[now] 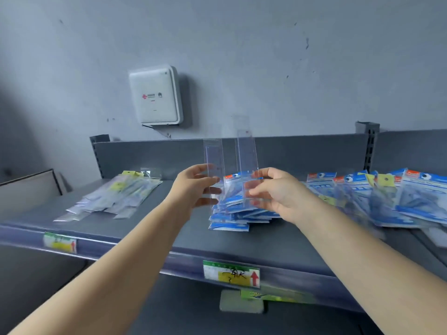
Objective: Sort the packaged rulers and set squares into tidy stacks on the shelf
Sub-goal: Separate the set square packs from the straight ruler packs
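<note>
Above the shelf, both hands hold clear rulers upright.

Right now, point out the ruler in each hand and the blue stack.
left-hand ruler (214, 165), head view, clear sleeve's middle
right-hand ruler (247, 153), head view, upper sleeve
blue stack (228, 217), head view, front lower packets

Two rulers were clear, glossy plastic in see-through sleeves. The blue packs looked like shiny film over printed card. The shelf was matt grey painted metal, its front edge carrying a glossy label strip. The wall looked rough and scuffed.
</note>
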The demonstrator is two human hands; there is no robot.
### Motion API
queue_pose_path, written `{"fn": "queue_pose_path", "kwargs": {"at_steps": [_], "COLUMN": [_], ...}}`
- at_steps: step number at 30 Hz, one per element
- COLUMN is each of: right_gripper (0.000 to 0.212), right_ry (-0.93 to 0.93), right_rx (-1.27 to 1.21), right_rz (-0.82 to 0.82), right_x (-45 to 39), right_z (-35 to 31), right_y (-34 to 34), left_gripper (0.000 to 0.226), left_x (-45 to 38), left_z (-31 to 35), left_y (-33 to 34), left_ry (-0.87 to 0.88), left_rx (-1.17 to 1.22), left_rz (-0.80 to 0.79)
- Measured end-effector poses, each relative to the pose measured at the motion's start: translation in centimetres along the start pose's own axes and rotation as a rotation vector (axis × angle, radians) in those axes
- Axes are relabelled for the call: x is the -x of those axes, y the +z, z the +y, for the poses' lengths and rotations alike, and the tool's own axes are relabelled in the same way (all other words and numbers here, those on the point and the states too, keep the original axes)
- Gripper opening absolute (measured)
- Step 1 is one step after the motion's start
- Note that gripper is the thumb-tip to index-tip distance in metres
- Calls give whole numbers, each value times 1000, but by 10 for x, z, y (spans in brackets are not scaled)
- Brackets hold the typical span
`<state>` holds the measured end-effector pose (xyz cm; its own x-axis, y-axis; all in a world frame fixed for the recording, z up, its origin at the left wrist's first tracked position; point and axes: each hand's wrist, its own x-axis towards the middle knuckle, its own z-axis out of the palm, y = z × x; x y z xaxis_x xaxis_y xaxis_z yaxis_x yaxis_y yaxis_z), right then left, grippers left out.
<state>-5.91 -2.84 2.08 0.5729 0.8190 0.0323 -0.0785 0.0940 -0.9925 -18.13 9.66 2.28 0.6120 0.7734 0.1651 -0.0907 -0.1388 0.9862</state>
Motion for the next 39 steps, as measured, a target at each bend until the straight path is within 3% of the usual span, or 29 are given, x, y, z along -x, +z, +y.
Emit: {"fn": "queue_pose_path", "kwargs": {"at_steps": [19,39], "right_gripper": [27,34], "right_ry": [35,36], "right_rx": [-11,-27], "right_rz": [-96,-158], "right_x": [-58,-128], "right_z": [39,36], "right_y": [244,291], "left_gripper": [23,34], "left_x": [-14,-79], "left_z": [-17,-30], "left_y": [-251,-294], "left_ry": [-41,10], "left_rx": [5,-44], "left_rz": [93,258]}}
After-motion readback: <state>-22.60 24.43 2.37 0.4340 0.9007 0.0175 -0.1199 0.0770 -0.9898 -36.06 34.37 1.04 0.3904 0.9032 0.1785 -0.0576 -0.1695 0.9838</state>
